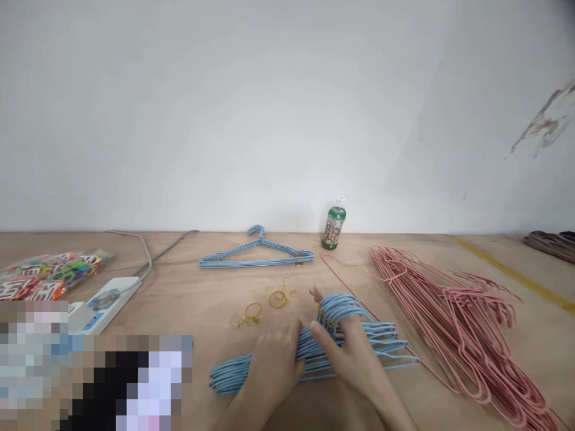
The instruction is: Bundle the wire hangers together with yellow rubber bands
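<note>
Together, L hand [268,366] & R hand [356,354] each clamp their grip round the blue hanger bundle [314,354], fingers curled.

The bottle label [333,227] looks printed, yet illegible.

Soft, even light filled the scene, brightest on the plain white wall [287,108] and fading toward the upper corners. Shadows on the pale wooden tabletop [188,299] were faint. The left hand [269,365] and right hand [354,353] looked slightly soft. The table's far edge bowed, and a pixelated block [90,383] masked the lower left.
</note>
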`<move>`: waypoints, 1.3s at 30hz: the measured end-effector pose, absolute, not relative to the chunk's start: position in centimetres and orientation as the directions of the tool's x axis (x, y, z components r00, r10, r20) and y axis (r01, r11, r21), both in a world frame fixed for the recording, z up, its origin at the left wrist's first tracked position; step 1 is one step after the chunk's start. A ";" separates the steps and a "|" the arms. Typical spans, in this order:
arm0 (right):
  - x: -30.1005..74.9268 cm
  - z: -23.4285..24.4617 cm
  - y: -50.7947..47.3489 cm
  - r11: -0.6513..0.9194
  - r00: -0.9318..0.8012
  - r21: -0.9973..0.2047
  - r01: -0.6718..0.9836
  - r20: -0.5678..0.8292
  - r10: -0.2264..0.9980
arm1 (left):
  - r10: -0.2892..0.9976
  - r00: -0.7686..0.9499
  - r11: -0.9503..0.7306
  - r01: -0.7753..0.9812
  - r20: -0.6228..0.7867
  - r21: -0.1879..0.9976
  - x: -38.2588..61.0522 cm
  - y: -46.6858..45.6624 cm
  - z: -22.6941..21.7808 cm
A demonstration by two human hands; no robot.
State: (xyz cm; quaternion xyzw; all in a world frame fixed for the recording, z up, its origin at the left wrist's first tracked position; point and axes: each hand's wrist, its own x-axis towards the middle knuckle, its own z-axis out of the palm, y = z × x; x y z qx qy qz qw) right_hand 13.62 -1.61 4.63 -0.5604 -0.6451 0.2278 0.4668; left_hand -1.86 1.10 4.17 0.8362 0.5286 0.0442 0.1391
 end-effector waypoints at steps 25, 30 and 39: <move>14.2 3.5 -2.6 0.334 -0.056 -0.650 0.683 0.410 0.911 | 0.883 0.458 -0.418 0.867 -0.104 0.272 -1.9 1.3 4.2; 15.5 4.0 -3.3 0.289 -0.102 -0.694 0.659 0.298 0.949 | 0.880 0.468 -0.432 0.861 -0.086 0.268 -1.9 1.2 4.3; 14.8 4.1 -2.6 0.381 -0.140 -0.680 0.626 0.383 0.913 | 0.881 0.466 -0.425 0.857 -0.085 0.291 -2.0 1.3 4.0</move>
